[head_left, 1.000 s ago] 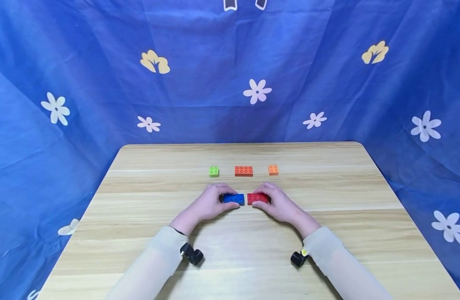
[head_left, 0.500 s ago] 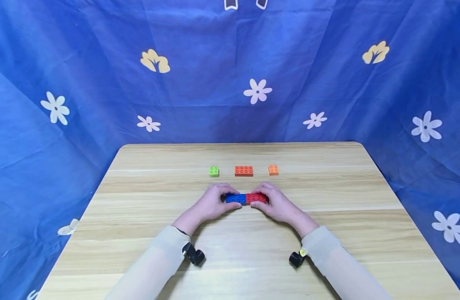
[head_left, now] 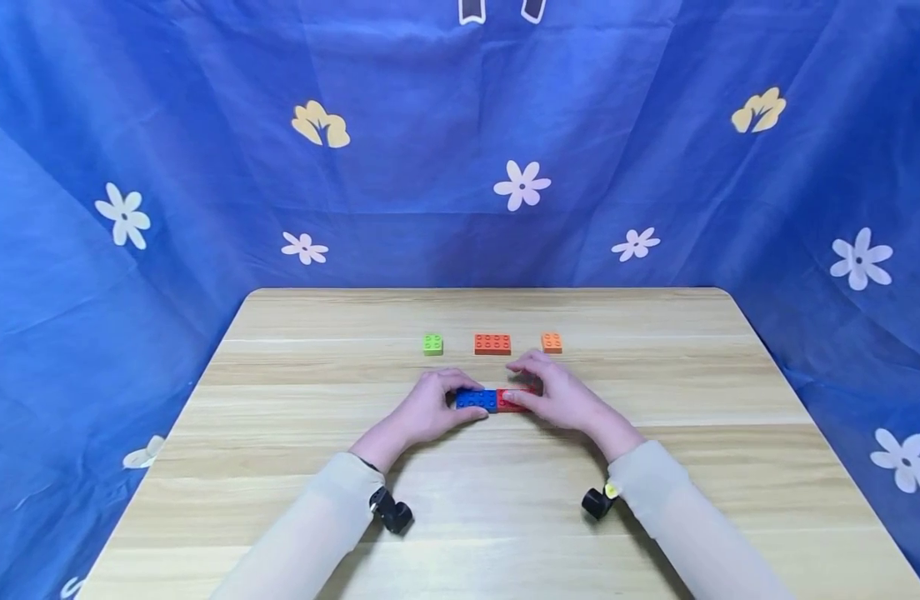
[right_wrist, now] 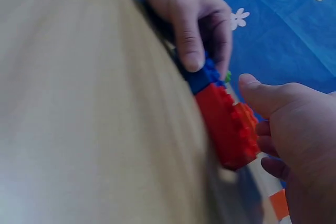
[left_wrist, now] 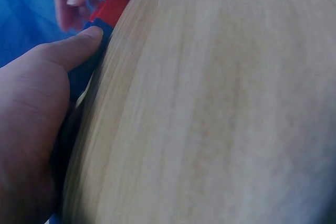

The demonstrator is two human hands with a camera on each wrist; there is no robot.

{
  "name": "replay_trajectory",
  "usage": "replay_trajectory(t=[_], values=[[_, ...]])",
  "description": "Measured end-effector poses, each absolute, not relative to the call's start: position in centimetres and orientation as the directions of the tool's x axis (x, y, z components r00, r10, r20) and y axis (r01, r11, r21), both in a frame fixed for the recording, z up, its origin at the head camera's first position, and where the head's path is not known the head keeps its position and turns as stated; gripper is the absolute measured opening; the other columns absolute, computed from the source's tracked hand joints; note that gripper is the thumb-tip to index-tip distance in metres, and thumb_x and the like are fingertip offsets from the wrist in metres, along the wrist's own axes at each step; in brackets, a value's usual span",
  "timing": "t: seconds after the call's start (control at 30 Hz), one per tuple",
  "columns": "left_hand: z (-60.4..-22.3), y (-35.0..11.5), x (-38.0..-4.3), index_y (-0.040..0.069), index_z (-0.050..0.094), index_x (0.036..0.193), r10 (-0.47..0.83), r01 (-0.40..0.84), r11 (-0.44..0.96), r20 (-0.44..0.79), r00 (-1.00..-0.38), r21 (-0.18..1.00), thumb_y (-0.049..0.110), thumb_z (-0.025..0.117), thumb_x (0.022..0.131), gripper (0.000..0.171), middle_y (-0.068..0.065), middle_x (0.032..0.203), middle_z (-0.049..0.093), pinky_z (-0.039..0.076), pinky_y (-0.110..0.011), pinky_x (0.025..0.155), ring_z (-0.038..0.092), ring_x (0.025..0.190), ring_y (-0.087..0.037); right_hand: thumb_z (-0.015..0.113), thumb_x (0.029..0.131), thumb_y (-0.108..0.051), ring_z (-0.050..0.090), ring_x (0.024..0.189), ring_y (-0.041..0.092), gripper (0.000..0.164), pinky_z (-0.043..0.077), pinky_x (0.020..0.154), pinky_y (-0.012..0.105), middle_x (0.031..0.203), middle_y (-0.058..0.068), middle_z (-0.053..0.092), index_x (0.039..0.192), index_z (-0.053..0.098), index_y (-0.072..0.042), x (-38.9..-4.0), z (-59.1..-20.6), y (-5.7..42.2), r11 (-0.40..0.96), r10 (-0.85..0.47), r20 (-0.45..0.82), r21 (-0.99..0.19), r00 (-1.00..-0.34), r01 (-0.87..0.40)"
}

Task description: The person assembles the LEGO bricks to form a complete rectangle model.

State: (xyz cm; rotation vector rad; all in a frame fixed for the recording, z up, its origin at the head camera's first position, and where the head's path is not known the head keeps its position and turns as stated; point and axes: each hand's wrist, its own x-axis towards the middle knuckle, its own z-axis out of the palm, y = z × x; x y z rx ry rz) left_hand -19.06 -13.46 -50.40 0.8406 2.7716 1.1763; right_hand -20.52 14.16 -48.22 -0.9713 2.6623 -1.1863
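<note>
A blue toy building brick (head_left: 477, 402) lies on the wooden table, end to end with a red brick (right_wrist: 220, 124). My left hand (head_left: 425, 408) holds the blue brick between thumb and fingers on its long sides. Over the red brick hovers my right hand (head_left: 565, 402), its thumb and fingers spread. In the right wrist view a gap shows between the right thumb (right_wrist: 257, 90) and the red brick. The left wrist view shows the left thumb (left_wrist: 79, 48) pressed along the blue brick.
Behind the hands a lime green brick (head_left: 433, 345), an orange-red brick (head_left: 493, 344) and a small orange brick (head_left: 552, 342) sit in a spaced row. A blue patterned cloth (head_left: 407, 167) hangs behind and beside the table (head_left: 460, 533).
The red and blue bricks came together until their ends met. My right hand then let go of the red brick and rose off it. My left hand keeps its hold on the blue brick.
</note>
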Motion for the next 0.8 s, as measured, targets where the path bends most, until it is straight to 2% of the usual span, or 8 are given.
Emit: replay_trajectory(t=[0.2,0.37,0.6,0.8], values=[[-50.0,-13.4,-18.9,0.016,0.079,0.120,0.479,0.460,0.581,0.175,-0.860,0.671,0.039,0.090,0.087,0.042,0.009,0.111,0.073,0.051,-0.032,0.087,0.064,0.100,-0.010,0.079,0.099,-0.028,0.060,0.124,0.031,0.051,0.048,0.109,0.051,0.132,0.013,0.064,0.139,0.065,0.000,-22.2,-47.4,13.9,0.475,-0.564,0.231,-0.695,-0.792,-0.540],[-50.0,-13.5,-18.9,0.018,0.079,0.120,0.476,0.468,0.578,0.189,-0.859,0.668,0.040,0.090,0.087,0.041,0.010,0.111,0.073,0.051,-0.033,0.086,0.064,0.099,-0.010,0.078,0.099,-0.032,0.055,0.133,0.031,0.057,0.042,0.115,0.052,0.139,0.012,0.059,0.142,0.062,0.000,-23.7,-47.3,13.5,0.507,-0.545,0.237,-0.671,-0.804,-0.541],[-50.3,-13.5,-18.9,0.019,0.079,0.120,0.471,0.463,0.578,0.189,-0.862,0.672,0.041,0.089,0.087,0.041,0.012,0.111,0.072,0.051,-0.032,0.086,0.063,0.099,-0.008,0.080,0.098,-0.028,0.052,0.136,0.031,0.059,0.039,0.118,0.050,0.144,0.010,0.057,0.146,0.058,0.000,-25.6,-47.5,12.6,0.559,-0.525,0.203,-0.650,-0.827,-0.515],[-50.3,-13.4,-18.8,0.018,0.080,0.119,0.468,0.454,0.573,0.183,-0.865,0.682,0.038,0.090,0.088,0.039,0.011,0.111,0.072,0.051,-0.032,0.086,0.063,0.099,-0.009,0.081,0.097,-0.028,0.054,0.134,0.032,0.062,0.039,0.118,0.048,0.140,0.012,0.060,0.146,0.058,0.002,-26.8,-47.9,11.8,0.585,-0.533,0.159,-0.640,-0.831,-0.498]])
